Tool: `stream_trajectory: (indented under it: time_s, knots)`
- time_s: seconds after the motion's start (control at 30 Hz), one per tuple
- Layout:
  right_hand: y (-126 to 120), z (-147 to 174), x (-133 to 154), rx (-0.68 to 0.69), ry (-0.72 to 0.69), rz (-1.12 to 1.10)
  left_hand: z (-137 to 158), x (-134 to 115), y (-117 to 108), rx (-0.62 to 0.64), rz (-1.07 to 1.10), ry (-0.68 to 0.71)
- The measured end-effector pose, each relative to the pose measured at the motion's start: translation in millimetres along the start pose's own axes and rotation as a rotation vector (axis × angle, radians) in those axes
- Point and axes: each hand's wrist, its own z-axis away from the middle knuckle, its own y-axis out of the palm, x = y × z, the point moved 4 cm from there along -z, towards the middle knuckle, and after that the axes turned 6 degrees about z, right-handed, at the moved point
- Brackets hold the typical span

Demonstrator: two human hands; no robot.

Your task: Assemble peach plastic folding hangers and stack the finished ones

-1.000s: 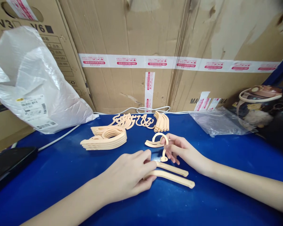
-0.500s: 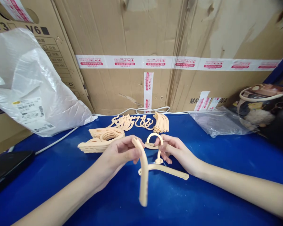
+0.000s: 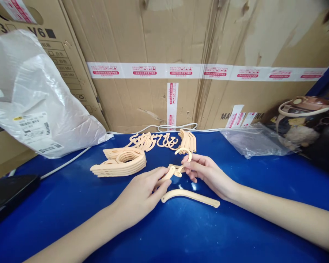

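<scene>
My left hand (image 3: pixel 141 191) is closed on a beige plastic hanger arm (image 3: pixel 170 174); its holed end shows past the fingertips and the rest is hidden by the hand. Between the fingers of my right hand (image 3: pixel 210 173) is a curved beige hanger hook (image 3: pixel 190 157), its round base close to the end of the held arm. Whether the two pieces touch, I cannot tell. Just in front, a second hanger arm (image 3: pixel 192 194) lies on the blue tabletop (image 3: pixel 181 237). Another beige piece, partly covered, lies behind the hook's base.
Left of my hands sits a stack of beige hanger bodies (image 3: pixel 126 166). Loose hooks (image 3: pixel 148 140) and a pile of arms (image 3: pixel 188 140) lie at the back. A white bag (image 3: pixel 44 102), black phone-like object (image 3: pixel 13 197), clear plastic bag (image 3: pixel 249 142) and bottle (image 3: pixel 301 124) line the sides.
The arm in my left hand has turned from hanging upright to pointing away, its holed end now near the hook. My right hand has tilted the hook and brought its base leftward and up.
</scene>
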Motion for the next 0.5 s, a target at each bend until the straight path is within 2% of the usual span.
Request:
stream_trajectory:
  time_s: [0.27, 0.5]
  knots:
    - [-5.6, -3.7, -1.3, 0.014, 0.038, -0.147, 1.3, 0.5, -0.4, -0.011, -0.098, 0.050]
    - [-5.2, -1.2, -0.8, 0.062, 0.059, -0.172, 1.1, -4.5, 1.0, 0.004, -0.061, 0.118]
